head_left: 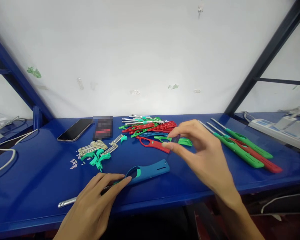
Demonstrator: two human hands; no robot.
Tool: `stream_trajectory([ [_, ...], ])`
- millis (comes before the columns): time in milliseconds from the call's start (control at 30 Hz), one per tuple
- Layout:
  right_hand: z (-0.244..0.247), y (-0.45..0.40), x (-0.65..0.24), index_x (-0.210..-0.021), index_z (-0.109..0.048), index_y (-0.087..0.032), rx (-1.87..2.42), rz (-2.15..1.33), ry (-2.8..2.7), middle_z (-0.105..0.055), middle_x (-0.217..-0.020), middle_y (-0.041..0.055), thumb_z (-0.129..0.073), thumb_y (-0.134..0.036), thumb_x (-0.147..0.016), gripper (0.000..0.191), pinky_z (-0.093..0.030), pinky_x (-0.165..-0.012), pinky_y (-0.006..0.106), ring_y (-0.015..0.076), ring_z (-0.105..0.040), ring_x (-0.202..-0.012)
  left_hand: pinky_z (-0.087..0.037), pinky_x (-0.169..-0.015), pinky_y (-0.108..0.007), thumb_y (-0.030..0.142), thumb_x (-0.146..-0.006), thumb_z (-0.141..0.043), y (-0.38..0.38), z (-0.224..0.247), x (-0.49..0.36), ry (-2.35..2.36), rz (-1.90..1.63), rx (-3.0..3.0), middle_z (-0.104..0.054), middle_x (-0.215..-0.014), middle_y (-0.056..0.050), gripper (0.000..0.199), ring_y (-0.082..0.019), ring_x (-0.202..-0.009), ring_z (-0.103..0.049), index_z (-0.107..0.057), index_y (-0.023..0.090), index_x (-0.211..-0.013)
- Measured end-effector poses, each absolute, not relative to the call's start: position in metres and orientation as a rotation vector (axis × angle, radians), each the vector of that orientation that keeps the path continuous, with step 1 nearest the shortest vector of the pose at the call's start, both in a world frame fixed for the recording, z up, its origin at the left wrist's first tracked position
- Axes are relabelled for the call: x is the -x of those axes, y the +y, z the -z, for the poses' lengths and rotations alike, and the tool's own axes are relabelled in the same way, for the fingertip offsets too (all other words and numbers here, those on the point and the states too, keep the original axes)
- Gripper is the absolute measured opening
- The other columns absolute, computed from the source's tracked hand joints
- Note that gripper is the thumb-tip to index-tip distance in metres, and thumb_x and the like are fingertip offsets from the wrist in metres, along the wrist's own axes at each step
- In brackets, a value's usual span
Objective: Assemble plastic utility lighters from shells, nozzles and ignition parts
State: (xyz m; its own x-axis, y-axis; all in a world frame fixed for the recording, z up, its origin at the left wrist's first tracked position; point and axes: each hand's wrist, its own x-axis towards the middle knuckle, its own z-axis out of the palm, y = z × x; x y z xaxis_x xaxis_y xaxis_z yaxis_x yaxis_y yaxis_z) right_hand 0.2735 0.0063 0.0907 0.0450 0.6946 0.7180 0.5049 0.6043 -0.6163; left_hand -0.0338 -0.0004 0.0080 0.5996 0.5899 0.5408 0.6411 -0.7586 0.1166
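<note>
A blue long-necked lighter (152, 170) lies near the table's front edge, its metal tube pointing left and a green trigger showing in its loop. My left hand (97, 196) is closed around the neck and loop end of it. My right hand (200, 150) is raised above and right of the lighter's handle, thumb and index finger pinched on a small dark piece (176, 138) too blurred to make out. A red handle (155, 144) lies just behind those fingertips.
A pile of red, green and blue lighter parts (165, 126) lies at the back middle. Green triggers (99, 156), clear parts (92, 147) and a phone (75, 130) are at left. Several lighters (240, 150) lie right, near a power strip (277, 131).
</note>
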Motion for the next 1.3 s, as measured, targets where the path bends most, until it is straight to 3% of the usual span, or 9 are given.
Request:
stream_trajectory([
  [67,-0.089,0.009,-0.275,-0.101,-0.080,-0.030,1.030,-0.193,-1.582,-0.078,-0.103,-0.0011,-0.085,-0.027,-0.095,0.008,-0.061,-0.088,0.034,0.0191,-0.075,-0.094,-0.059,-0.098,-0.027,0.011,-0.108,-0.046,0.001,-0.008,0.033,-1.056,0.861,2.732,-0.072,-0.131,-0.001,0.049,-0.018,-0.112,-0.068,-0.063,0.033,-0.149],
  [233,-0.087,0.009,-0.278,-0.134,-0.072,-0.037,1.030,-0.408,-1.680,-0.080,-0.129,-0.0026,-0.063,-0.029,-0.111,0.027,-0.058,-0.103,0.037,0.0202,-0.074,-0.121,-0.059,-0.098,-0.027,0.009,-0.108,-0.046,0.002,-0.008,0.033,-1.032,0.856,2.723,-0.072,-0.130,-0.001,0.050,-0.017,-0.113,-0.068,-0.063,0.033,-0.148],
  [400,-0.088,0.009,-0.274,-0.104,-0.078,-0.032,0.995,-0.301,-1.628,-0.077,-0.108,-0.0022,-0.085,-0.032,-0.096,0.011,-0.058,-0.093,0.033,0.0198,-0.072,-0.104,-0.059,-0.098,-0.027,0.009,-0.107,-0.046,0.000,-0.008,0.035,-1.035,0.850,2.724,-0.072,-0.130,-0.002,0.050,-0.018,-0.113,-0.068,-0.063,0.032,-0.148],
  [567,-0.086,0.010,-0.277,-0.136,-0.071,-0.035,0.942,-0.407,-1.671,-0.078,-0.118,-0.0012,-0.060,-0.024,-0.112,0.029,-0.057,-0.100,0.034,0.0178,-0.073,-0.113,-0.059,-0.097,-0.027,0.008,-0.107,-0.045,-0.001,-0.010,0.034,-1.039,0.847,2.721,-0.072,-0.129,-0.001,0.052,-0.017,-0.111,-0.068,-0.062,0.033,-0.149],
  [800,-0.089,0.008,-0.278,-0.103,-0.082,-0.032,0.904,-0.277,-1.666,-0.075,-0.104,-0.0010,-0.079,-0.025,-0.101,0.008,-0.057,-0.089,0.032,0.0179,-0.070,-0.099,-0.060,-0.098,-0.027,0.011,-0.107,-0.047,-0.001,-0.009,0.035,-1.063,0.853,2.726,-0.073,-0.131,-0.001,0.052,-0.018,-0.112,-0.069,-0.061,0.034,-0.151],
  [967,-0.092,0.000,-0.282,-0.139,-0.073,-0.040,0.983,-0.398,-1.683,-0.082,-0.120,-0.0033,-0.066,-0.021,-0.109,0.036,-0.056,-0.104,0.035,0.0179,-0.075,-0.115,-0.061,-0.098,-0.030,0.012,-0.107,-0.048,0.000,-0.006,0.035,-1.111,0.859,2.737,-0.074,-0.132,-0.001,0.050,-0.019,-0.114,-0.070,-0.063,0.036,-0.149],
  [1067,-0.092,0.001,-0.281,-0.129,-0.077,-0.035,0.963,-0.432,-1.728,-0.080,-0.128,-0.0012,-0.067,-0.027,-0.109,0.025,-0.055,-0.109,0.037,0.0205,-0.072,-0.124,-0.062,-0.097,-0.030,0.014,-0.108,-0.048,0.000,-0.006,0.035,-1.098,0.871,2.743,-0.074,-0.131,-0.002,0.049,-0.020,-0.113,-0.071,-0.063,0.036,-0.149],
  [1200,-0.088,0.008,-0.276,-0.103,-0.079,-0.033,0.946,-0.347,-1.640,-0.076,-0.109,-0.0019,-0.084,-0.028,-0.097,0.009,-0.058,-0.094,0.032,0.0187,-0.071,-0.105,-0.062,-0.096,-0.029,0.013,-0.108,-0.047,0.000,-0.008,0.035,-1.088,0.849,2.748,-0.074,-0.131,-0.002,0.051,-0.019,-0.112,-0.071,-0.061,0.035,-0.152],
  [1300,-0.084,0.011,-0.277,-0.121,-0.073,-0.036,0.901,-0.470,-1.576,-0.077,-0.110,-0.0029,-0.073,-0.024,-0.105,0.020,-0.060,-0.094,0.031,0.0169,-0.074,-0.106,-0.062,-0.097,-0.029,0.013,-0.108,-0.049,0.000,-0.007,0.035,-1.100,0.841,2.752,-0.073,-0.132,-0.002,0.050,-0.019,-0.113,-0.070,-0.061,0.036,-0.151],
])
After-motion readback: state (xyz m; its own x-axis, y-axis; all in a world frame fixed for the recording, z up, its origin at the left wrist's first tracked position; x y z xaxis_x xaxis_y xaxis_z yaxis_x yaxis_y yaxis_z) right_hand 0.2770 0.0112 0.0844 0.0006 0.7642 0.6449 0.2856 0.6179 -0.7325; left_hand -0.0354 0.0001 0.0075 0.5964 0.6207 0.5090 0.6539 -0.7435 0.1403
